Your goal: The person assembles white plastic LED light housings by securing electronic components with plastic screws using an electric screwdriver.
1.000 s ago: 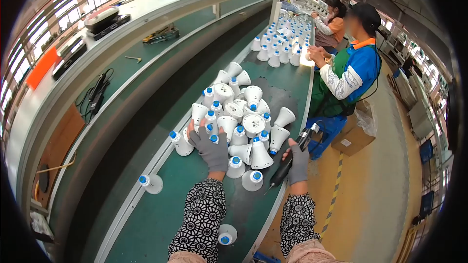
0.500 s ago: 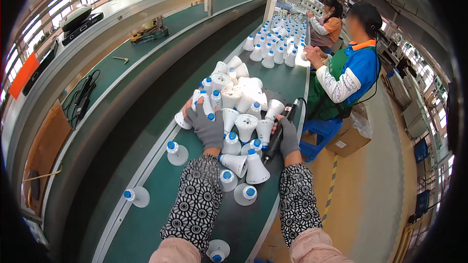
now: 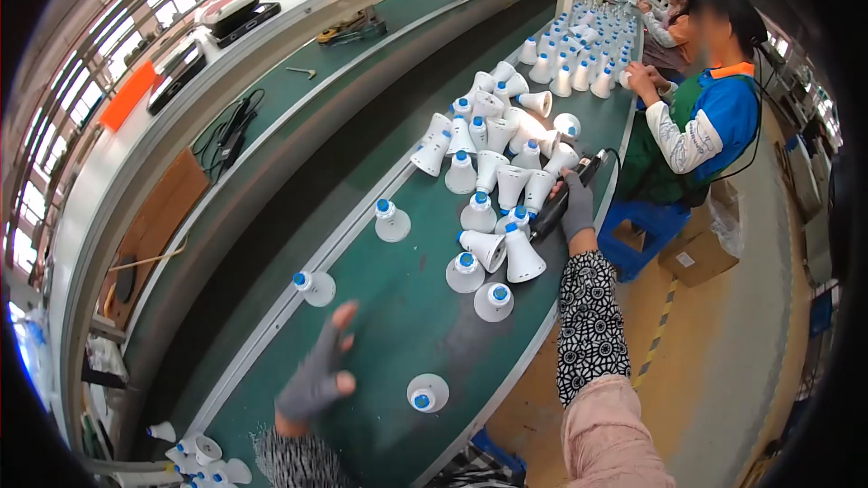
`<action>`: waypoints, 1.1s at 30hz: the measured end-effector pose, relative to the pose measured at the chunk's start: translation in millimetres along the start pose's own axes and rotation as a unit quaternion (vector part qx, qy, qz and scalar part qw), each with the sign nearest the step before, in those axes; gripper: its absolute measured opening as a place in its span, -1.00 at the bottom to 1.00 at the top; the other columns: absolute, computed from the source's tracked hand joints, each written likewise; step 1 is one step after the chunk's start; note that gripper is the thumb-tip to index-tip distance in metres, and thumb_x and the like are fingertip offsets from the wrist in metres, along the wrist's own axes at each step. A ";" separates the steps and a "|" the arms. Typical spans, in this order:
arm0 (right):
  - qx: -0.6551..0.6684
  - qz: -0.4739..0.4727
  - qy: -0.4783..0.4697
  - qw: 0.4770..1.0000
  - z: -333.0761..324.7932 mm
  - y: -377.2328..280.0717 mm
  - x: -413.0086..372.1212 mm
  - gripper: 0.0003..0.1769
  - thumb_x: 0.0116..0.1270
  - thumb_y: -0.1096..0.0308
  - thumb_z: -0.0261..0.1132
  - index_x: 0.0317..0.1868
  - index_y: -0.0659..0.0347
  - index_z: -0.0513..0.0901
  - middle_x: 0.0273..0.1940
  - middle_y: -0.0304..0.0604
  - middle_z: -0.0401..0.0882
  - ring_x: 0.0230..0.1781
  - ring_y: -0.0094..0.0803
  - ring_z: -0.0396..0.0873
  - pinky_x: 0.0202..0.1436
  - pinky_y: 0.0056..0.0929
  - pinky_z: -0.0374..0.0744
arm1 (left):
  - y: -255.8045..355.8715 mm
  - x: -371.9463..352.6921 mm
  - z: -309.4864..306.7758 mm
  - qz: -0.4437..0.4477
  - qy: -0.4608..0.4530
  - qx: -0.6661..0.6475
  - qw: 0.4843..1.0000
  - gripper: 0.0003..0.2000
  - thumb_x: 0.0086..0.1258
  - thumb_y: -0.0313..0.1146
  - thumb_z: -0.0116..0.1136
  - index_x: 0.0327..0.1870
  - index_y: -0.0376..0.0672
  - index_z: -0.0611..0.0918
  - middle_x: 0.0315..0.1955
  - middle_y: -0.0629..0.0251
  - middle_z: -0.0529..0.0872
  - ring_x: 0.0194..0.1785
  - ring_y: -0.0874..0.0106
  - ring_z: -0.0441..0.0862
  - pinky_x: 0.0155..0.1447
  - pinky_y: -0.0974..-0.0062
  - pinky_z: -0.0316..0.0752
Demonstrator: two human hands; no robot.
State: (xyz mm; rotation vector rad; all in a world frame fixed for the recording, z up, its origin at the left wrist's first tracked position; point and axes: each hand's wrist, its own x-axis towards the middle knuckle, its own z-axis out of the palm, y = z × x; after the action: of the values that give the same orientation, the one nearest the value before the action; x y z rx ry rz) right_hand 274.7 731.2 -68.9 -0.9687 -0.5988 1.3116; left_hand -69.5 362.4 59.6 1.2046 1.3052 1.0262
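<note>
Along the right edge of the green tabletop (image 3: 389, 334): right hand (image 3: 577, 206) in a grey glove, grip clenched round a black electric screwdriver (image 3: 551, 213); tool held slanted, lower end down among the nearest white bulb housings (image 3: 506, 258), cord end pointing away up the line; patterned sleeve rests at the tabletop's edge.

Left hand (image 3: 316, 378), also grey-gloved, blurred; grip released, fingers spread, holding nothing; it hovers over bare green surface near the front left; closest to it a lone housing (image 3: 427, 392), blue cap showing, just to its right and not touched; a second stray housing (image 3: 316, 287) sits by the rail beyond the fingers.

Further out: a loose heap of housings (image 3: 493, 158), some upright, some tipped, white cones with blue caps; past it, tidy upright rows (image 3: 579, 45).

Right of the line: a co-worker (image 3: 701, 117) in blue and green, seated on a blue stool (image 3: 644, 224), both hands at the far rows; cardboard box (image 3: 698, 258) on the floor beside the stool.

Left, on the raised belt: black cables (image 3: 231, 131).
</note>
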 end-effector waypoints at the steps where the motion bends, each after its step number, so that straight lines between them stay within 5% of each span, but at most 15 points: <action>1: 0.004 0.003 0.002 1.000 -2.0 1.4 0.5 -0.76 0.25 0.32 0.39 -0.22 0.27 0.54 -0.53 -0.22 0.53 -0.61 -0.45 0.54 -0.51 -0.49 0.56 | -14.6 -31.3 7.0 -0.034 0.024 -0.003 0.999 0.33 -0.11 0.32 0.48 0.57 -0.24 -0.08 0.52 0.07 0.06 0.62 0.23 -0.09 0.55 0.13 -0.02; 6: 0.015 -0.012 0.009 1.000 0.7 1.6 -7.1 -0.74 0.23 0.33 0.40 -0.21 0.27 0.52 -0.51 -0.21 0.52 -0.60 -0.46 0.54 -0.51 -0.52 0.57 | -73.6 -86.5 114.4 0.011 0.152 0.253 0.955 0.38 -0.29 0.09 0.66 0.49 -0.38 -0.07 0.43 -0.21 0.05 0.51 -0.04 0.06 0.52 0.01 0.03; 13: 0.048 -0.046 0.069 0.995 9.8 6.8 -6.5 -0.66 0.19 0.43 0.39 -0.12 0.21 0.40 -0.56 -0.22 0.48 -0.68 -0.46 0.49 -0.62 -0.46 0.53 | -67.3 60.3 181.3 0.117 0.266 0.424 0.858 0.25 -0.23 0.12 0.62 0.41 -0.37 0.06 0.41 -0.23 0.05 0.51 -0.16 -0.01 0.40 -0.25 0.05; 25: -0.031 -0.032 0.084 0.995 10.8 7.0 29.4 -0.76 0.25 0.43 0.35 -0.18 0.29 0.46 -0.55 -0.18 0.50 -0.64 -0.39 0.55 -0.58 -0.37 0.58 | -63.7 216.9 181.3 0.179 0.334 0.392 0.838 0.25 -0.20 0.29 0.49 0.49 -0.17 0.03 0.45 -0.21 0.00 0.52 -0.17 -0.08 0.48 -0.21 -0.13; 33: 0.137 -0.156 0.107 0.972 15.5 21.9 37.7 -0.61 0.25 0.47 0.37 -0.02 0.25 0.35 -0.44 -0.13 0.53 -0.56 -0.37 0.59 -0.51 -0.34 0.63 | -65.7 268.1 170.9 0.170 0.372 0.375 0.832 0.20 -0.16 0.36 0.41 0.49 -0.07 0.07 0.48 -0.09 -0.02 0.55 -0.11 -0.12 0.42 -0.35 -0.16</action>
State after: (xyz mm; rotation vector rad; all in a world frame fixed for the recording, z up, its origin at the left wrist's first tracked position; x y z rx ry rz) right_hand 257.9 770.9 -85.5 -0.7419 -0.3719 0.9643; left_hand 104.9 609.9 -57.8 1.7499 2.3122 1.3682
